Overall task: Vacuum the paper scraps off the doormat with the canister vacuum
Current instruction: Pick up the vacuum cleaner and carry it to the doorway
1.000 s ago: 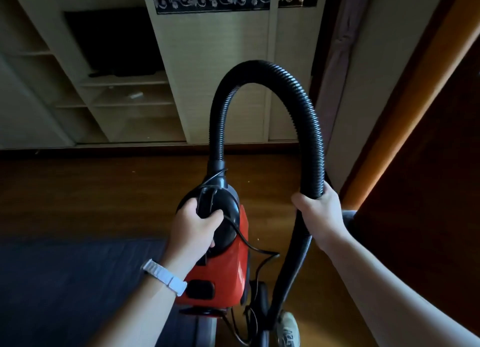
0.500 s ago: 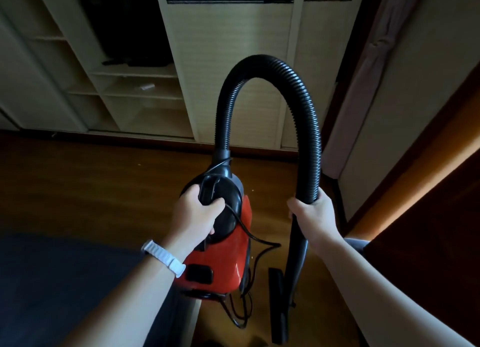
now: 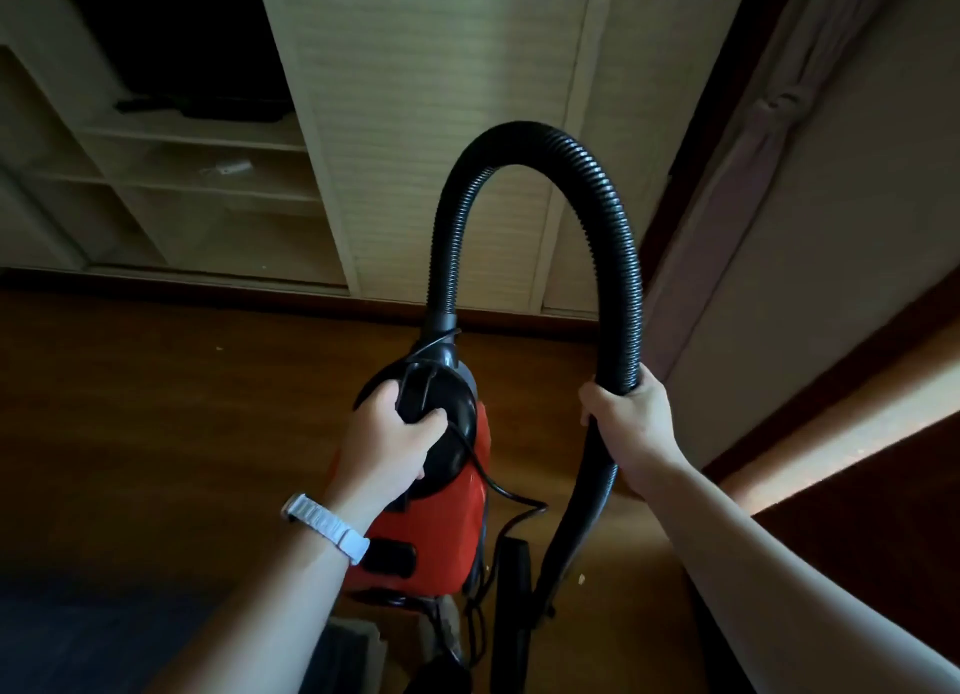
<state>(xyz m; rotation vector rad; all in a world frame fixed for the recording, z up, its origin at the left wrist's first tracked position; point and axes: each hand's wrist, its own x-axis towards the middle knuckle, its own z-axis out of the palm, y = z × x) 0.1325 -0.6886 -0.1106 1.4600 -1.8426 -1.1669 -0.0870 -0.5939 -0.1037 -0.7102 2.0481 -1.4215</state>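
Note:
A red canister vacuum with a black top hangs above the wooden floor at centre. My left hand is wrapped round its black carrying handle. A black ribbed hose arches up from the canister and comes down on the right, where my right hand grips it. The floor nozzle dangles below, beside the black power cord. A dark mat lies at the bottom left; I make out no paper scraps on it. One small pale scrap lies on the floor near the nozzle.
A cream louvred wardrobe door and open shelves stand ahead beyond the wooden floor. A tied curtain and a wall close off the right side. A dark wooden panel fills the lower right.
The view has swung right and tilted up, so the wardrobe looms larger and the mat has slid to the lower left. Both hands keep their grips on handle and hose.

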